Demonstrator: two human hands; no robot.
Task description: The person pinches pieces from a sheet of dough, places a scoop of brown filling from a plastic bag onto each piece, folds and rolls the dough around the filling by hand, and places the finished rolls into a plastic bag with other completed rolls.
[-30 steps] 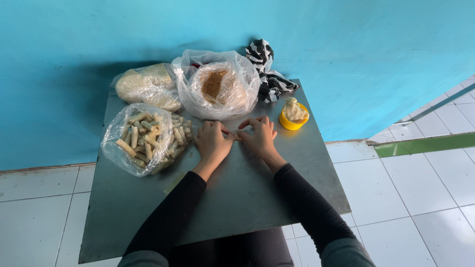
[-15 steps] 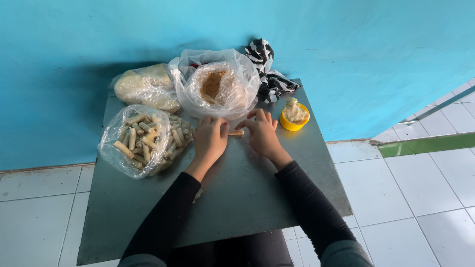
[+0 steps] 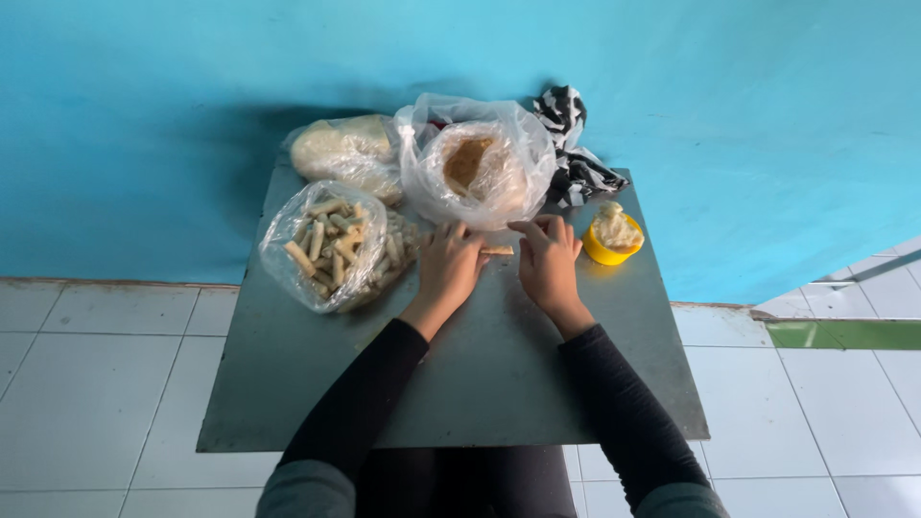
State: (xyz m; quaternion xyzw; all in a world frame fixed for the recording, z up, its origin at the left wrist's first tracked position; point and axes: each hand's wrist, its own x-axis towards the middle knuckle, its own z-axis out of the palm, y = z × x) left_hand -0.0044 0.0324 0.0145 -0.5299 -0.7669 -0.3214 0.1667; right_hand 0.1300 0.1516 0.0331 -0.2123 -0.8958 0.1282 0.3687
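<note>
Head view, Ana: what do you see first, close to us?

Ben: Two black sleeves, then the grey metal table (image 3: 288, 403). It looks flat, smooth and a bit dull.

Ana: And the hands?

Ben: The left hand (image 3: 451, 269) and the right hand (image 3: 549, 264) lie palms down, close together. Between them is a thin tan roll (image 3: 497, 250), flat on the table. Both sets of fingers press on its ends.

Ana: Has anything changed?

Ben: Yes. A moment ago the hands sat a little nearer to us. Now they are pushed forward, up by the bags. I think the roll is being rolled along, but the hands hide most of it.

Ana: What is farther away?

Ben: On the left, a crinkly clear bag of rolled sticks (image 3: 331, 245), short and pale brown. On the right, a small yellow cup (image 3: 614, 247) with soft white stuff heaped in it. Behind that, an open clear bag (image 3: 480, 158) with a round brown stack inside, a lumpy pale bag (image 3: 345, 149), and a black-and-white cloth (image 3: 576, 144). Last comes the blue wall (image 3: 192, 96).
</note>
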